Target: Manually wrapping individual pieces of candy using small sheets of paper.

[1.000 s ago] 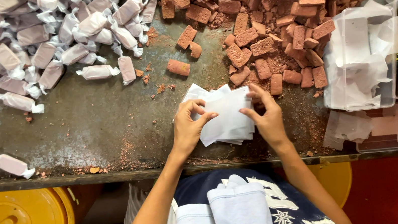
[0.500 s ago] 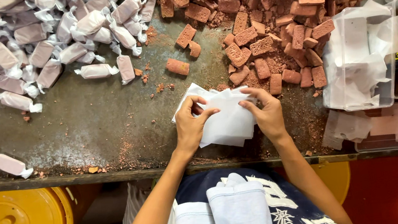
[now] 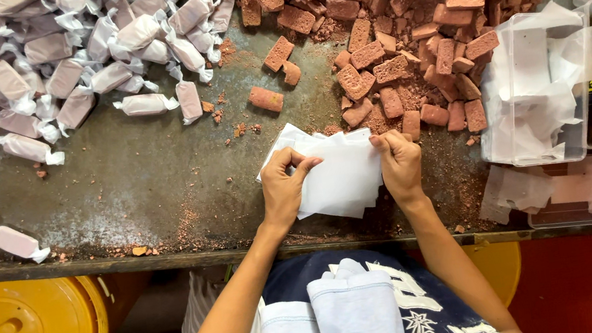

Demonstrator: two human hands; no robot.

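Both the left hand and right hand pinch the paper stack; beside the brown blocks, sheets could stick together or slip.

Open room sits left of the left hand: a wide bare stretch of the surface, broken only by 1 stray wrapped piece near the front edge. Ahead, the way is blocked, with the heap of wrapped pieces far left and the pile of brown blocks crowding right up to the paper sheets. Right of the right hand, clear plastic boxes wall off the surface, leaving just a narrow crumb-strewn lane.
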